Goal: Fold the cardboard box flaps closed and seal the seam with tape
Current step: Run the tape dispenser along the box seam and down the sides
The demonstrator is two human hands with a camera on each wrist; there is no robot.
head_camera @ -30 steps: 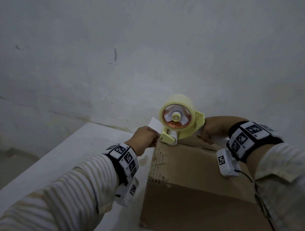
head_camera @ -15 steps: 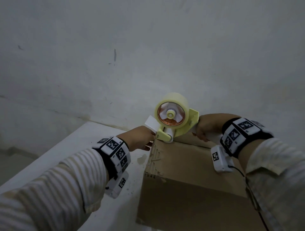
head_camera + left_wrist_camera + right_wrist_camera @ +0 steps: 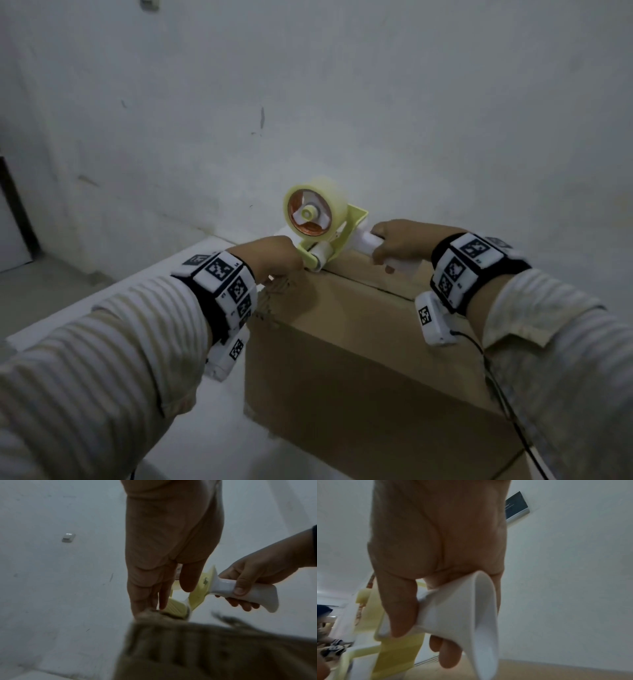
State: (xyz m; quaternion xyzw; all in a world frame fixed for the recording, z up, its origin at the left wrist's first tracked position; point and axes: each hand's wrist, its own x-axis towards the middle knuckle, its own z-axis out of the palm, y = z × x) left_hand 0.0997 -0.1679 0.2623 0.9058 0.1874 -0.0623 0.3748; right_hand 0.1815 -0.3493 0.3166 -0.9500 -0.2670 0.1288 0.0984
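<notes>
At lower left of the head view, a striped sleeve (image 3: 102, 342) leads to the left hand (image 3: 270, 257), whose straight fingers (image 3: 163, 595) press down at the far left corner of the cardboard box (image 3: 359, 359); whether they pin tape there is hidden. At centre, the yellow tape dispenser (image 3: 322, 222) rests its roller on the box's top seam. Toward the right, the right hand (image 3: 400, 240) wraps around the dispenser's white handle (image 3: 248, 593). Beneath the box lies a white surface (image 3: 85, 301).
</notes>
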